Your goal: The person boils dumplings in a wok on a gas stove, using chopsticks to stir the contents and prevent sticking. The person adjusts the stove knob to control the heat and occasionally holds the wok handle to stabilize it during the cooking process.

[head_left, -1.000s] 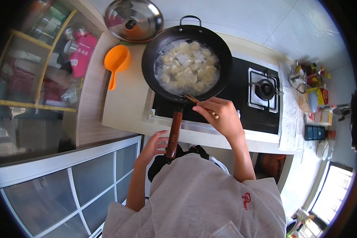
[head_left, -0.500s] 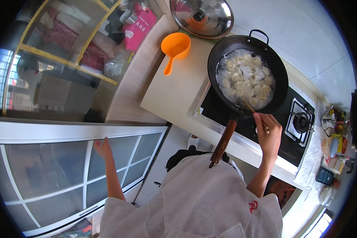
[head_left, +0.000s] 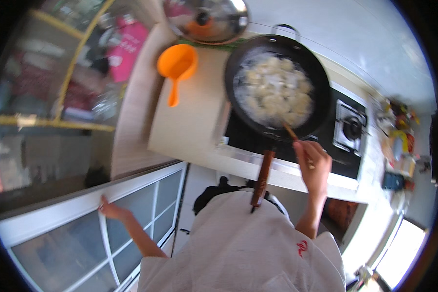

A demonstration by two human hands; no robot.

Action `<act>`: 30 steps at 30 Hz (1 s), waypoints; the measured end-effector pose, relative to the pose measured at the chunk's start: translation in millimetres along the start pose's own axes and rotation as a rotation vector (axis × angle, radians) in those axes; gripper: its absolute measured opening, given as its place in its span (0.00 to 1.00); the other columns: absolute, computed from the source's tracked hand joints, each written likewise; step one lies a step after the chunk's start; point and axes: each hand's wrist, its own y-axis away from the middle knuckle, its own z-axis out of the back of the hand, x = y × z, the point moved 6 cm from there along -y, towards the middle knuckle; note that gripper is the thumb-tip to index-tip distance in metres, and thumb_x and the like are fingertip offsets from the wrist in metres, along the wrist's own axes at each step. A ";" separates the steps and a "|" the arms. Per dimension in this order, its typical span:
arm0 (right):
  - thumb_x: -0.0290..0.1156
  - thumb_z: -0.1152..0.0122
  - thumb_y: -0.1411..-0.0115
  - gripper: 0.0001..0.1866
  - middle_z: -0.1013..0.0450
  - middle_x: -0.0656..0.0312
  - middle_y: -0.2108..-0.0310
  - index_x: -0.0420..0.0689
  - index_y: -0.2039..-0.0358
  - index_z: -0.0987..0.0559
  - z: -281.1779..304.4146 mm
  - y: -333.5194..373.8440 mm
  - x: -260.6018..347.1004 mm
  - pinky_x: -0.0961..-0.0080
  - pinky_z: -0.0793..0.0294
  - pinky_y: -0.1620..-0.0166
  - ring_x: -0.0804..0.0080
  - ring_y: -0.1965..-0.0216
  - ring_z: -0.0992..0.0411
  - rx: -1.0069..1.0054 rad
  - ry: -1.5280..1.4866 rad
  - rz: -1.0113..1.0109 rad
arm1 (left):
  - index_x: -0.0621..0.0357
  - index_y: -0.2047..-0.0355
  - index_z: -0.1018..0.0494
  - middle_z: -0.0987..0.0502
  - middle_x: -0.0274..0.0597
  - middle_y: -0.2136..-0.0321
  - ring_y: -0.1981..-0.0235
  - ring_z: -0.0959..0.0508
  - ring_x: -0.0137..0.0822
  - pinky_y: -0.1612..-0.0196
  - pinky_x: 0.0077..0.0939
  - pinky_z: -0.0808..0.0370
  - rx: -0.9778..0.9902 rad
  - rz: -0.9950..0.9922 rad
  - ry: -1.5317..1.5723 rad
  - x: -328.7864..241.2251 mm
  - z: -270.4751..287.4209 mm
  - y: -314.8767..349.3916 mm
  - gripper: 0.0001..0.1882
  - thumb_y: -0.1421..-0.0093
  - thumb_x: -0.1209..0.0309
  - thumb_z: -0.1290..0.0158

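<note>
My right hand (head_left: 314, 163) is closed around thin wooden chopsticks (head_left: 290, 132). Their tips reach into the near side of a black wok (head_left: 320, 80), where several pale dumplings (head_left: 277, 91) lie in white foamy water. Toward my body points the wok's brown wooden handle (head_left: 263, 180), with no hand on it. Off to the left, my left hand (head_left: 113, 209) is at the white frame of a paned door (head_left: 143, 182). Its fingertips touch the frame's upper part, fingers loosely extended, somewhat blurred.
An orange dipper (head_left: 177, 63) sits on the beige counter (head_left: 187, 117) left of the wok. Behind it stands a steel lid (head_left: 224, 22). A second gas burner (head_left: 350, 126) is right of the wok. Bottles and packages (head_left: 404, 141) crowd the far right. A glass-fronted cabinet (head_left: 48, 146) fills the left.
The whole view has shifted and turned, so the wok and counter sit further left. My left hand stays at the door frame; my right still holds the chopsticks in the wok.
</note>
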 end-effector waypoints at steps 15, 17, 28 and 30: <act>0.28 0.34 0.45 0.05 0.23 0.58 0.72 0.39 0.70 0.19 12.0 9.4 2.6 0.73 0.26 0.72 0.61 0.74 0.24 -0.089 0.011 0.002 | 0.65 0.44 0.39 0.33 0.53 0.49 0.50 0.27 0.45 0.46 0.36 0.31 -0.127 0.012 0.108 -23.0 -13.9 20.0 0.25 0.38 0.65 0.51; 0.28 0.34 0.45 0.05 0.23 0.58 0.72 0.39 0.70 0.19 10.7 10.2 3.3 0.73 0.26 0.72 0.61 0.74 0.24 -0.092 0.021 0.011 | 0.64 0.45 0.38 0.33 0.51 0.49 0.51 0.27 0.44 0.46 0.36 0.31 -0.100 -0.017 0.136 -25.3 -17.1 25.8 0.24 0.38 0.66 0.50; 0.28 0.34 0.45 0.05 0.23 0.59 0.72 0.40 0.70 0.18 4.5 6.1 8.8 0.73 0.26 0.72 0.63 0.75 0.24 -0.082 0.045 0.009 | 0.64 0.46 0.35 0.44 0.42 0.40 0.43 0.34 0.39 0.42 0.35 0.34 0.281 -0.238 0.080 -5.0 -34.6 19.0 0.22 0.35 0.62 0.54; 0.28 0.34 0.45 0.05 0.23 0.59 0.72 0.40 0.70 0.18 4.6 8.7 10.0 0.73 0.26 0.72 0.63 0.75 0.24 -0.084 0.047 0.017 | 0.65 0.46 0.34 0.45 0.42 0.40 0.42 0.35 0.39 0.41 0.35 0.35 0.302 -0.136 0.192 -8.3 -44.3 24.6 0.22 0.34 0.61 0.55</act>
